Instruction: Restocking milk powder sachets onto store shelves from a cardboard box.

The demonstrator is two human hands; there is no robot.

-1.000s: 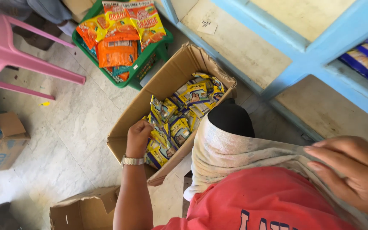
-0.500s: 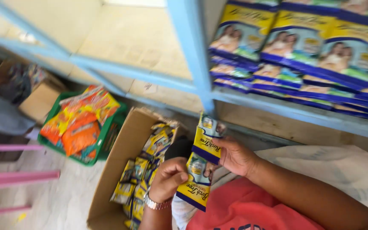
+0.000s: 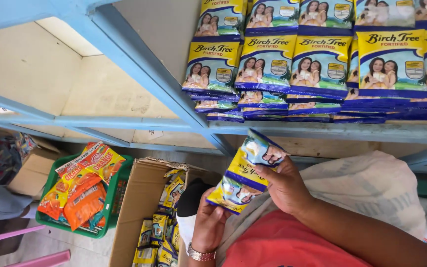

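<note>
The packets point(image 3: 245, 173) are glossy plastic film. The shelf point(image 3: 322, 129) is painted wood, its paint worn. The box point(image 3: 139, 207) is matt brown cardboard, the basket point(image 3: 119, 198) smooth plastic, the watch point(image 3: 201, 254) shiny metal.

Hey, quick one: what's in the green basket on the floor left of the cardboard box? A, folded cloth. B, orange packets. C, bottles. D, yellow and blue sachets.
B: the green basket holds orange packets, while the yellow and blue sachets are in both hands and in the cardboard box.
</note>
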